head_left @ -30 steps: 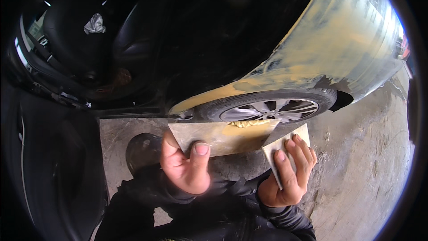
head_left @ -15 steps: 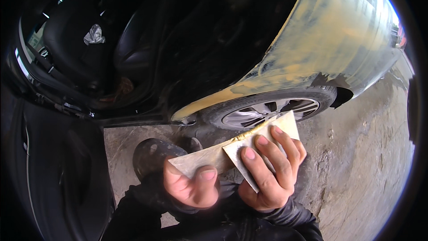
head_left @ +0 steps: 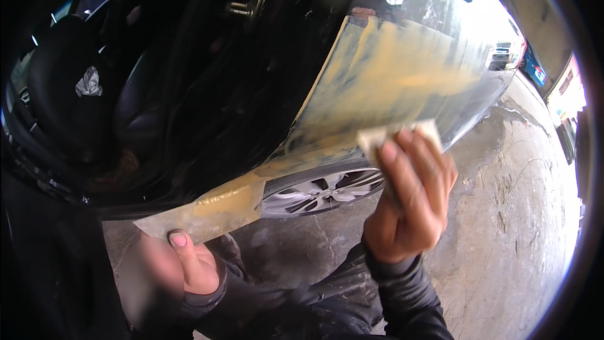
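My left hand (head_left: 189, 261) grips a wide pale spreader plate (head_left: 176, 219) with a lump of yellow putty (head_left: 220, 196) along its upper edge. The plate is in front of the dark car body, just left of the wheel (head_left: 327, 192). My right hand (head_left: 412, 195) is closed on a smaller pale spreader (head_left: 370, 140), raised in front of the lower part of a curved body panel (head_left: 409, 69) smeared with yellowish filler. Whether that spreader touches the panel cannot be told.
An open doorway at upper left shows a dark seat (head_left: 56, 82) with crumpled silvery material (head_left: 89, 82). A dark door (head_left: 44, 264) stands at lower left. Cracked concrete floor (head_left: 503, 226) surrounds my legs. Bright surroundings show past the car at right.
The two spreaders have come apart: my right hand rose toward the filled panel, while my left hand moved leftward with the plate. The view shifted, showing more of the car's upper right.
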`<state>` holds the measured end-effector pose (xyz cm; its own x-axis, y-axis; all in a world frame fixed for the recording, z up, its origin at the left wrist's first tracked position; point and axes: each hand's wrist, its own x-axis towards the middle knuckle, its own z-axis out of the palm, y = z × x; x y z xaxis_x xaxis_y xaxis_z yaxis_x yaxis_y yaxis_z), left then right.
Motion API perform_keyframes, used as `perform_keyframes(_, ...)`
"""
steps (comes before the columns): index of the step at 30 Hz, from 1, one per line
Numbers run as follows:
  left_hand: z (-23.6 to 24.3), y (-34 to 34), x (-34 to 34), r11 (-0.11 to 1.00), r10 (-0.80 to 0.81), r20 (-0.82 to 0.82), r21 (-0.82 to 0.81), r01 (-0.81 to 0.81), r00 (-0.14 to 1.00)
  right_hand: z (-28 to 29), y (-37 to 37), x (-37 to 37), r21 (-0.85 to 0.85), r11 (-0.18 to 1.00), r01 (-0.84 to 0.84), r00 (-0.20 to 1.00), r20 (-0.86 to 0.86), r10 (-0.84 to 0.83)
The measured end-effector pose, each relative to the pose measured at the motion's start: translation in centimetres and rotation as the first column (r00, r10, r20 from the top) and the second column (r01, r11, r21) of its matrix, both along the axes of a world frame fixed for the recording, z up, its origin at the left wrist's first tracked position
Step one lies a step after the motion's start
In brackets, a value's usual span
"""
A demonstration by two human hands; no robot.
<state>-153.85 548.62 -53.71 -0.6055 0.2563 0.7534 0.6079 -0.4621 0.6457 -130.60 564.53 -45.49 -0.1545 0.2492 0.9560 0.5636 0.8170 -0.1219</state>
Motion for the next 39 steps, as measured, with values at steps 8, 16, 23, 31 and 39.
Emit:
perform_keyframes(8,-1.0,-1.9,-0.3,0.969,0.014,0.052,-0.247,-0.001,0.999,6.1,7.3,-0.2,0.253,0.965,0.074,0.991,0.085,-0.099)
perform_keyframes(16,-1.9,-1.6,-1.7,0.981,-0.014,0.097,-0.191,0.032,0.995,4.8,8.5,-1.6,0.287,0.956,0.063,0.997,0.017,-0.071)
perform_keyframes(23,-1.2,-1.0,-2.1,0.950,-0.297,0.203,-0.036,0.310,0.933,2.0,5.8,-3.0,0.203,0.963,0.177,0.983,0.008,-0.183)
perform_keyframes(31,-0.8,-0.1,-1.7,0.940,-0.332,0.191,-0.020,0.341,0.924,-2.7,3.2,-3.8,0.076,0.973,0.218,0.975,0.033,-0.221)
perform_keyframes(39,-0.1,-0.3,-0.9,0.929,-0.353,0.177,-0.053,0.367,0.919,-2.3,0.1,-1.9,-0.084,0.986,0.147,0.987,0.076,-0.141)
